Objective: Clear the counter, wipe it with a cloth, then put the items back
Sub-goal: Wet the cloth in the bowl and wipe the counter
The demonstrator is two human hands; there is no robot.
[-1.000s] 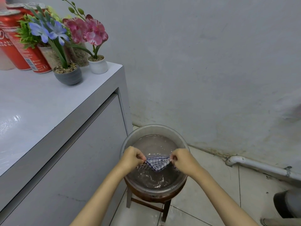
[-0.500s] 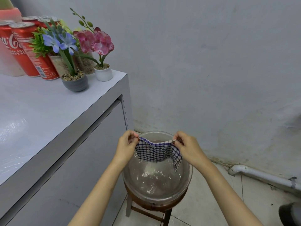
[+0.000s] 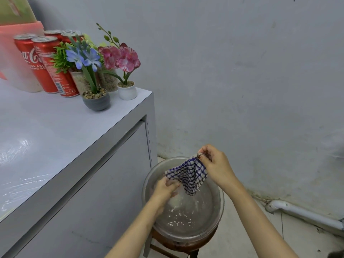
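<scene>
A: Nearest us, what do we have for containers?

B: We see a round basin (image 3: 221, 202) on a wooden stool (image 3: 186, 246), just beside the counter's (image 3: 55, 131) right end. It holds clear water (image 3: 186, 216) that glints with small ripples.

A: And the cloth (image 3: 189, 175)?

B: We find it above the water, over the far half of the basin. It is white with a dark blue check. It hangs slack between the two hands, its right corner higher than its left, and a fold droops to a point toward the water.

A: How do the fingers lie?

B: The left hand (image 3: 165, 189) is low over the basin, its fingers curled in and gripping the cloth's lower left edge. The right hand (image 3: 216, 164) is raised over the far rim. Its thumb and fingertips (image 3: 202, 155) pinch the upper corner, and the other fingers are bent.

A: Farther off, on the counter?

B: At the far right corner we see a grey pot (image 3: 96, 102) of pebbles with a blue flower. Beside it, nearer the corner, stands a white pot (image 3: 127, 92) with a pink orchid. Behind them are two clear pots (image 3: 80, 81) of gravel, then red cans (image 3: 55, 71) standing upright along the back edge. A pink-topped tub (image 3: 18, 53) at the far left is too blurred for us to tell its contents.
</scene>
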